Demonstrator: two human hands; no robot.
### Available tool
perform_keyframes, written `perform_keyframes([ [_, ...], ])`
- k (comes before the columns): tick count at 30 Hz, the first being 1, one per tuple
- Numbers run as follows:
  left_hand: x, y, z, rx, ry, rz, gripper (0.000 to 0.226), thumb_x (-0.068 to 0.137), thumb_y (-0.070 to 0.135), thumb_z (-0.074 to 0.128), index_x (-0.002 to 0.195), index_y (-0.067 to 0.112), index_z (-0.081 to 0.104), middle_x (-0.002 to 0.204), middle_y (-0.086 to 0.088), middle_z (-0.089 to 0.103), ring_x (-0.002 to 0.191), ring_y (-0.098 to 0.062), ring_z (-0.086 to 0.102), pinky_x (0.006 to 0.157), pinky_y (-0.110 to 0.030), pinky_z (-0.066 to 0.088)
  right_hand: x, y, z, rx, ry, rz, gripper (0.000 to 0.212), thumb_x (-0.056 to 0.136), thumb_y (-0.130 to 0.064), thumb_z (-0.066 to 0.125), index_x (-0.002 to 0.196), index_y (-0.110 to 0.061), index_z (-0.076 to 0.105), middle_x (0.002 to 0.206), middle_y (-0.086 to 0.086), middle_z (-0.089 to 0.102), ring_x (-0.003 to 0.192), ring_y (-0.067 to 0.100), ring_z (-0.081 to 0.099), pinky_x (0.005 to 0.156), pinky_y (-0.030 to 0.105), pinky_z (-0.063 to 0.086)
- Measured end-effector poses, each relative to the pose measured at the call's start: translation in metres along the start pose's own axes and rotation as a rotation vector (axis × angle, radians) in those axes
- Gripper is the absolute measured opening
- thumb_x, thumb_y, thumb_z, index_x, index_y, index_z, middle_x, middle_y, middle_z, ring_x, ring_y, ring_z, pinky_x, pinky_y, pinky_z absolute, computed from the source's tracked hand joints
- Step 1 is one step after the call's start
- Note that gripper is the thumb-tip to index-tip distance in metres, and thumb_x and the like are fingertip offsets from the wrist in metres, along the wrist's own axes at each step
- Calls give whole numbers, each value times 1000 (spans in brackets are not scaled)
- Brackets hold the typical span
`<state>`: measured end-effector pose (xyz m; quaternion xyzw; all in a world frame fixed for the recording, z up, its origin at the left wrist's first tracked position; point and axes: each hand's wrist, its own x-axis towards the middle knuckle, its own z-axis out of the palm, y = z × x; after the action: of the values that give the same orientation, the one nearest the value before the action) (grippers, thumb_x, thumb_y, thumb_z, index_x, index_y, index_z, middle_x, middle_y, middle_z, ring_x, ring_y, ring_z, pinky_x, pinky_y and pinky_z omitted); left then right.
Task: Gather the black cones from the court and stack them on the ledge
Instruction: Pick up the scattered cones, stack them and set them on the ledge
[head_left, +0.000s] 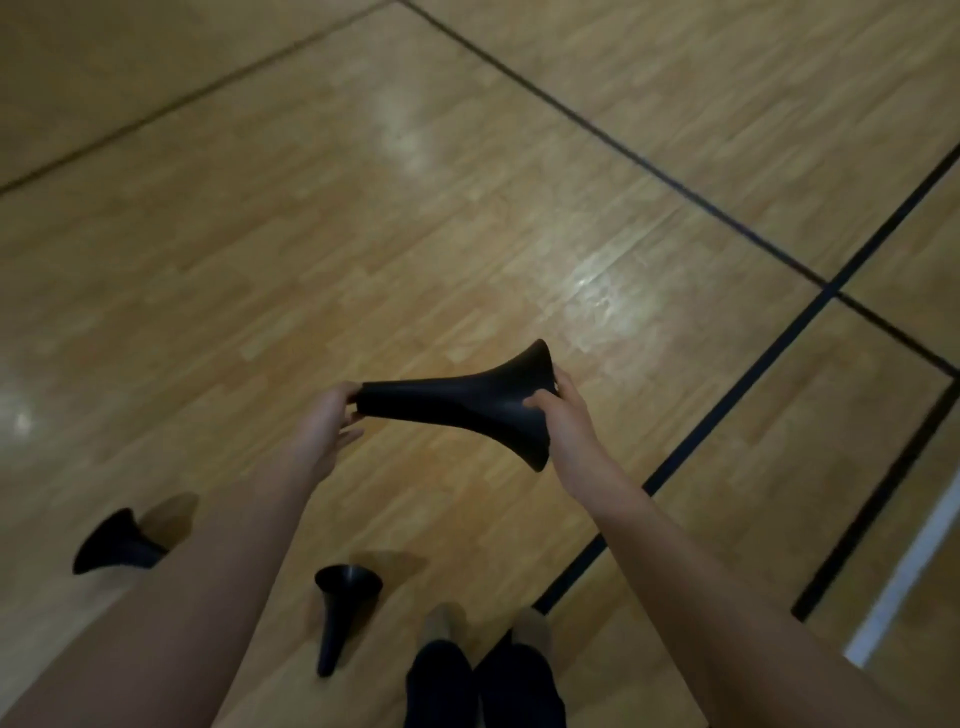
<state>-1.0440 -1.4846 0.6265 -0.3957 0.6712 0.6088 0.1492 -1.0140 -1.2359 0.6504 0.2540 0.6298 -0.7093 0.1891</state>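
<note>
Glossy tan wooden court floor (467, 208) lay well below fingers. Black flared plastic cone (457, 402) was horiz. between hands: L hand (324, 423) pinched narrow tip, R hand (563, 415) gripped base rim. Rec.: carry w/ R only, freeing L for second black cone (117, 545) and third black cone (343, 608), both on floor below L fingers.

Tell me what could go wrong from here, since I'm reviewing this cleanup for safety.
The floor cone near the feet could trip the person on a step. The left hand only pinches the tip of the held cone, so it may slip if the right hand lets go. The far-left cone, partly hidden by the left arm, might be overlooked.
</note>
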Motion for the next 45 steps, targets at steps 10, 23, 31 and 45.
perform_keyframes([
  [10, -102, 99, 15, -8, -63, 267, 19, 94, 13, 48, 112, 13, 55, 117, -7, 54, 104, -21, 55, 79, -34, 46, -78, -88, -41, 151, 9, -168, 53, 91, -14, 44, 139, -36, 44, 130, 10, 56, 117, 30, 56, 102, 50, 44],
  [23, -169, 157, 39, 139, -328, 539, 14, 95, 11, 50, 106, 9, 60, 112, -13, 58, 103, -28, 59, 84, -38, 49, -172, -98, -70, 334, 270, -376, 33, 95, -13, 44, 123, -23, 60, 112, 8, 68, 105, 25, 65, 97, 45, 49],
  [31, -231, 117, 112, 244, -615, 595, 14, 93, 10, 52, 103, 8, 61, 105, -13, 60, 98, -27, 58, 84, -38, 48, -266, -47, -120, 455, 579, -391, 36, 89, -10, 50, 124, -15, 58, 114, 13, 64, 104, 30, 62, 79, 37, 51],
  [45, -517, -107, 306, 626, -1292, 561, 12, 94, 16, 54, 102, 11, 60, 113, -14, 60, 107, -29, 58, 79, -38, 51, -556, 145, -283, 852, 1248, -444, 38, 90, 5, 43, 123, -10, 56, 105, 12, 64, 90, 23, 62, 76, 34, 47],
])
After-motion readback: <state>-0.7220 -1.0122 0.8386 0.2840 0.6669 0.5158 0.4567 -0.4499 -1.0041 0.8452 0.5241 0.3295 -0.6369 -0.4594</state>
